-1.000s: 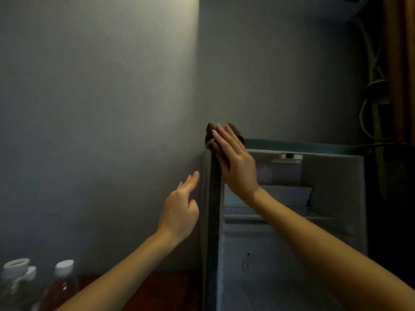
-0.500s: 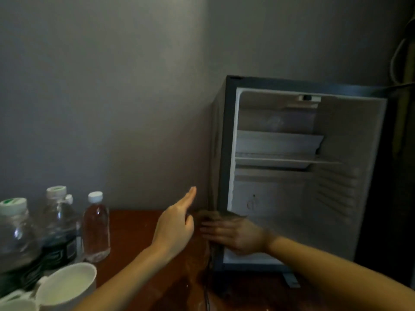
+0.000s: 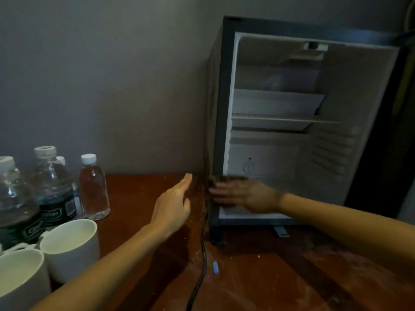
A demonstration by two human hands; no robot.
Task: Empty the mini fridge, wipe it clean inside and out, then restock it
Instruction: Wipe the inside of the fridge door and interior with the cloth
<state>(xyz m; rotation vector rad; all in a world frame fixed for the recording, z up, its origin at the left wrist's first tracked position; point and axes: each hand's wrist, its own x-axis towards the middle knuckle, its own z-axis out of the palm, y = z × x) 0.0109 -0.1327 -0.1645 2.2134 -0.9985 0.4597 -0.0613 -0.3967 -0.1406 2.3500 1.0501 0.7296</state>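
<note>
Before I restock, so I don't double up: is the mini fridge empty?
Empty where visible: the mini fridge stands open, shelf bare; the right hand hides part of its floor.

Glossy reddish wood tabletop [image 3: 139, 194], clear plastic bottles [image 3: 93, 189], glazed white mugs [image 3: 69, 248], matt dark fridge casing [image 3: 219, 131].

Open mini fridge [image 3: 359, 108], right hand [image 3: 242, 195] on its lower frame, left hand [image 3: 173, 207] flat beside.

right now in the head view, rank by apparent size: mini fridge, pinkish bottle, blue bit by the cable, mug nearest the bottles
1. mini fridge
2. mug, nearer the camera, so its lead over the bottle is unsure
3. pinkish bottle
4. blue bit
</note>
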